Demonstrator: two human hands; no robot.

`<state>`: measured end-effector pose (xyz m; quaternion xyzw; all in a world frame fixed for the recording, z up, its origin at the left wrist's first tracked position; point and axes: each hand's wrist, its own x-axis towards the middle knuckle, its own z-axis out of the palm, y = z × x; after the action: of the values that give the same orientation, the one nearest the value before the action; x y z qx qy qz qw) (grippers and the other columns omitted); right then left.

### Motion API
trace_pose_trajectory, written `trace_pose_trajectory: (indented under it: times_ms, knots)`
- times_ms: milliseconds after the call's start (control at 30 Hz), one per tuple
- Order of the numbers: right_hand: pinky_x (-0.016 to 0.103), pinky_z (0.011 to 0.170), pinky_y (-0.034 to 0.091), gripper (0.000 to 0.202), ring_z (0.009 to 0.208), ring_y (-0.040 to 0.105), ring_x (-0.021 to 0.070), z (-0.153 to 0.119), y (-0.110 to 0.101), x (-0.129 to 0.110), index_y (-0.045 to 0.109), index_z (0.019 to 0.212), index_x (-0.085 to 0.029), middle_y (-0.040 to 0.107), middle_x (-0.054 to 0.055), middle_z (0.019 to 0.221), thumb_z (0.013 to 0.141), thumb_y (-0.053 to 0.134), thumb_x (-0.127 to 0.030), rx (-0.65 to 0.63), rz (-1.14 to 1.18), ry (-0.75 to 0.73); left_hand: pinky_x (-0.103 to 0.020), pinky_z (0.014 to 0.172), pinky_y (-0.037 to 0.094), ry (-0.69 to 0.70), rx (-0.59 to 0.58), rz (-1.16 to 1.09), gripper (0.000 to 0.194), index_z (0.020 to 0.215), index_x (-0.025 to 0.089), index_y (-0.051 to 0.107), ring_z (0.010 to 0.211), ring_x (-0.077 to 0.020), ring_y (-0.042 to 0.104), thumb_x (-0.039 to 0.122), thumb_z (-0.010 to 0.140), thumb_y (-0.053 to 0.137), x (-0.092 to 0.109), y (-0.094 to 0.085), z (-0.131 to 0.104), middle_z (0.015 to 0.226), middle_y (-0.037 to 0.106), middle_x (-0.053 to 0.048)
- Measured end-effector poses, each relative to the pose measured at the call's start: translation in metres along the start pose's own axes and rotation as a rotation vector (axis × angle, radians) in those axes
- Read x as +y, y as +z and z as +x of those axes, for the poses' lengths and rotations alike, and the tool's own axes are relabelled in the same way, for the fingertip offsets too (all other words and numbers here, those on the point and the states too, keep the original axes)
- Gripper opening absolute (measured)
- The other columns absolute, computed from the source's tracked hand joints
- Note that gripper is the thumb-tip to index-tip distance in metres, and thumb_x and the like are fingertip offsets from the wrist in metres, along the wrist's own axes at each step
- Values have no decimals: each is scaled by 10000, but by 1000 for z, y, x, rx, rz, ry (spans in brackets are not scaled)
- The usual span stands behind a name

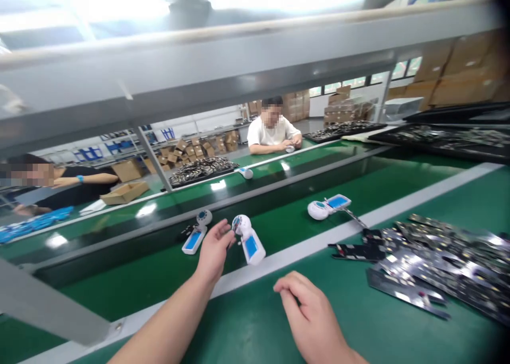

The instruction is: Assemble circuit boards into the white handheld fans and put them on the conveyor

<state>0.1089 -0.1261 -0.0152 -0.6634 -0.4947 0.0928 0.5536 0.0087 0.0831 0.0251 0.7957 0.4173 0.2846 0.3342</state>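
My left hand [217, 243] reaches over the green belt, thumb and fingers pinched at the round head of a white handheld device [252, 243] with a blue rectangular panel. The device's lower end overlaps the grey rail. Just left of that hand lies a similar white device [193, 242] on the belt, partly behind the fingers. My right hand [308, 312] hovers near the green worktop, fingers curled together, with nothing visible in them. To its right is a pile of dark, flat, shiny pieces [422, 263], some with forked ends; their kind is unclear.
Another white device [332, 205] lies farther right on the belt [287, 220]. A grey rail [319, 243] edges the worktop. A slanted grey post [51, 300] stands at left, and a shelf beam [239, 61] crosses overhead. Two people work opposite, beside trays of parts [203, 170].
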Motion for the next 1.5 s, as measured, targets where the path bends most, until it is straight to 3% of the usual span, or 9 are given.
trace_pose_trajectory:
  times_ms: [133, 333, 500, 667, 833, 1000, 1233, 1367, 1500]
  knots:
    - [309, 703, 505, 241, 796, 645, 212, -3, 5, 4, 651, 891, -231, 647, 37, 846, 960, 475, -381, -104, -108, 67, -515, 975, 488, -125, 162, 304, 413, 1312, 182, 537, 1182, -281, 563, 336, 938, 622, -28, -56, 40, 1370, 525, -114]
    - [303, 665, 513, 203, 759, 656, 207, -3, 10, 1, 652, 913, -223, 648, 33, 824, 937, 496, -352, -166, -166, 69, -461, 905, 531, -253, 17, 593, 362, 1262, 168, 566, 1060, -239, 626, 342, 948, 609, -50, -100, 25, 1244, 604, -95]
    - [317, 713, 520, 192, 796, 659, 212, -3, 8, -5, 675, 963, -214, 660, 45, 866, 927, 506, -297, -196, -143, 96, -421, 859, 509, -165, -154, 618, 572, 1385, 174, 460, 992, -290, 663, 395, 883, 621, -28, -82, -43, 1119, 681, -128]
    - [334, 783, 515, 246, 836, 655, 215, -5, 9, -8, 690, 1096, -213, 672, 39, 878, 915, 524, -235, -185, -95, 83, -369, 907, 469, 21, -335, 503, 337, 1197, 258, 596, 1045, -275, 647, 361, 879, 549, 10, -39, -121, 1146, 679, -83]
    - [303, 797, 505, 212, 855, 666, 201, -5, 7, -7, 721, 1014, -220, 701, 45, 944, 903, 543, -188, -143, -92, 77, -411, 803, 512, 134, -490, 595, 304, 1130, 217, 636, 932, -302, 656, 300, 845, 570, 32, -13, -156, 1064, 659, -117]
    - [267, 716, 468, 165, 805, 636, 185, -3, 5, -9, 689, 768, -215, 680, 15, 820, 843, 583, -114, -169, -119, 60, -448, 776, 529, 229, -447, 568, 283, 1090, 218, 666, 876, -296, 668, 385, 921, 513, 32, -23, -130, 982, 700, -95]
    - [266, 681, 417, 148, 751, 577, 171, -1, 4, -8, 601, 730, -193, 630, 6, 783, 785, 577, -58, -264, -170, -49, -419, 1161, 260, 448, -544, 514, 574, 1310, 325, 588, 1395, -266, 379, 96, 784, 575, 17, -30, -56, 1423, 552, -4]
    - [284, 684, 403, 166, 750, 554, 178, -1, 1, -7, 559, 740, -189, 606, 22, 782, 853, 504, -80, -284, -206, -101, -358, 898, 455, 363, -547, 501, 408, 1080, 288, 707, 995, -275, 636, 164, 692, 679, 11, -25, -51, 958, 721, -35]
    - [311, 734, 411, 192, 797, 558, 195, -2, 2, -6, 579, 795, -183, 614, 43, 832, 913, 449, -105, -280, -216, -105, -299, 606, 426, 165, -424, 476, 45, 765, 218, 656, 654, -218, 608, 251, 736, 645, 7, -28, -67, 710, 656, -20]
